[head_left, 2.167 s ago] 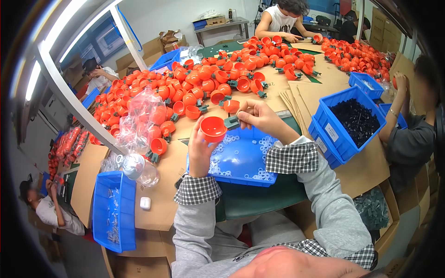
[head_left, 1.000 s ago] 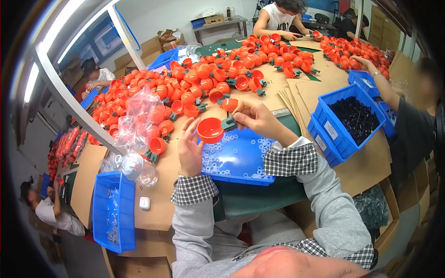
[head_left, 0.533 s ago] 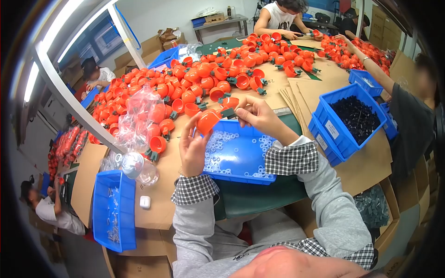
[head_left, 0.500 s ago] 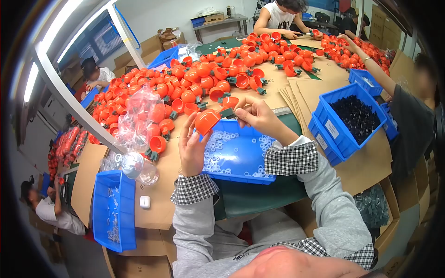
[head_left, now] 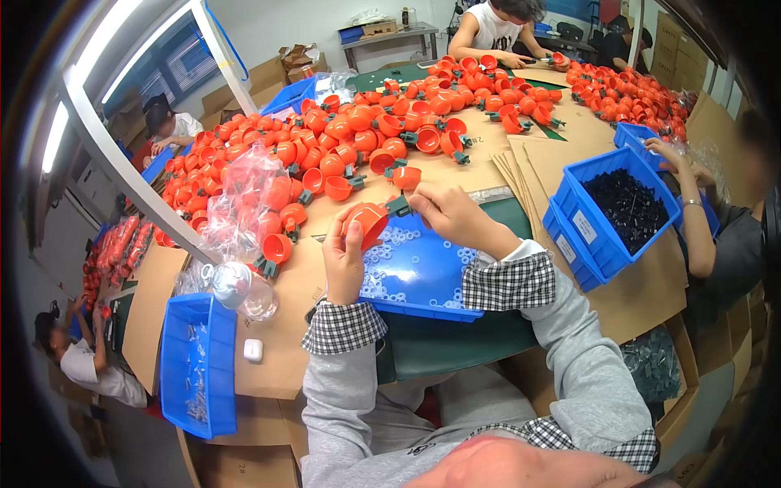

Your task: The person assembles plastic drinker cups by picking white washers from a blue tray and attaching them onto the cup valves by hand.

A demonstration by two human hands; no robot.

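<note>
Red cup [head_left: 368,224] with dark green fitting [head_left: 399,206], between the two hands, left hand [head_left: 344,259] curled around the cup, right hand [head_left: 455,215] pinching near the fitting, blue tray of white rings [head_left: 423,281] below the cup, heaped red cups [head_left: 325,142] beyond it.

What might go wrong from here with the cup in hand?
Held over the blue tray of white rings, the red cup might drop in and scatter them if the left hand slips.
The right hand pinches the small dark green fitting by its end, so it might twist out of line.
</note>
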